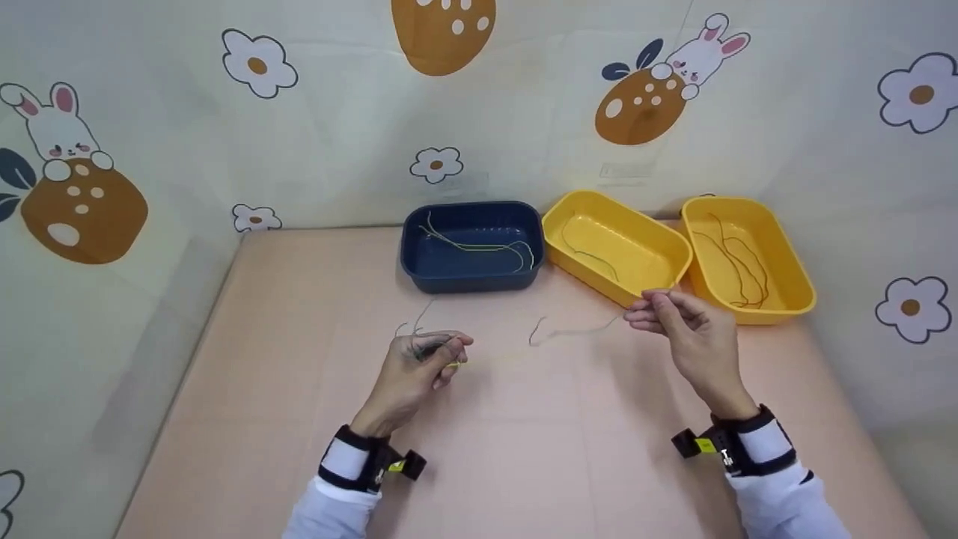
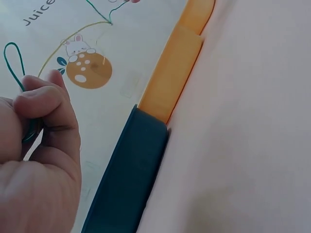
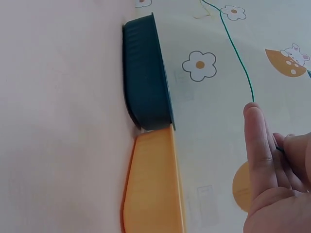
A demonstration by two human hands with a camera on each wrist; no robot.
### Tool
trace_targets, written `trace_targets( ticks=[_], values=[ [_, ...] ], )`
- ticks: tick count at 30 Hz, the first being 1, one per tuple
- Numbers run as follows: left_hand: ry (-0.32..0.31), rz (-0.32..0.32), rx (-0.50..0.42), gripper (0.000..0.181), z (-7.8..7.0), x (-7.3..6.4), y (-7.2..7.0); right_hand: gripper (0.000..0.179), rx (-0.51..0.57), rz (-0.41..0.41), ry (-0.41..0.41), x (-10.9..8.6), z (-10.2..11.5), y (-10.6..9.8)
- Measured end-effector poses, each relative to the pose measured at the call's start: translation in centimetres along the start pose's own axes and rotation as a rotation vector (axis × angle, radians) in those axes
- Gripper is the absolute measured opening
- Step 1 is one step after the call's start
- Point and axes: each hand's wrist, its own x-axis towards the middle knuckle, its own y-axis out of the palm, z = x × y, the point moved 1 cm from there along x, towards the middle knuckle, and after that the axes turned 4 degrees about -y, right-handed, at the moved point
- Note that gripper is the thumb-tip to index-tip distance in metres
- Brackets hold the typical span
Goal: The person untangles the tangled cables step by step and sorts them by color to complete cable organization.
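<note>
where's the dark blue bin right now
In the head view, the dark blue bin stands at the back of the table, near the picture's middle, immediately left of the nearest yellow bin and beyond the left hand.

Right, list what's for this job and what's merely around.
Likely for the job:
green string in the right hand
yellow string in the left hand
blue box
middle yellow box
right yellow box

Merely around:
wall sheet
wrist straps

Left wrist view: left edge crops the left hand (image 2: 48, 170); dark blue rectangular plastic bin (image 2: 124, 177) conceals its interior.
</note>
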Motion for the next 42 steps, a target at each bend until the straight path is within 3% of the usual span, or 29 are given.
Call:
trace_targets(
  ticks=[9,17,26,31,36,39,42],
  values=[
    [0.001,-0.041,0.067,0.028,-0.2,-0.3,-1.3,0.029,-0.007,-0.082,0.056,0.1,-0.2,-2.1],
    [0.017,-0.070,0.105,0.028,-0.4,-0.9,-2.6,0.035,-0.004,-0.107,0.036,0.5,0.2,-4.3],
    [0.025,-0.120,0.097,0.021,-0.9,-1.5,-3.9,0.029,-0.010,-0.262,0.015,1.4,0.6,-6.0],
    [0.057,-0.131,0.111,0.020,-1.2,-1.8,-4.0,0.026,-0.152,-0.260,0.000,3.0,0.1,-5.3],
    [0.074,-0.113,0.155,0.022,-1.6,-1.8,-3.4,0.028,-0.422,-0.206,-0.021,5.4,-0.6,-3.7],
    [0.078,-0.091,0.159,0.024,-1.8,-1.6,-2.9,0.033,-0.565,-0.186,-0.006,7.0,-1.2,-3.0],
    [0.076,-0.066,0.163,0.024,-1.8,-1.4,-2.3,0.037,-0.630,-0.140,0.046,8.3,-1.8,-2.5]
  ],
)
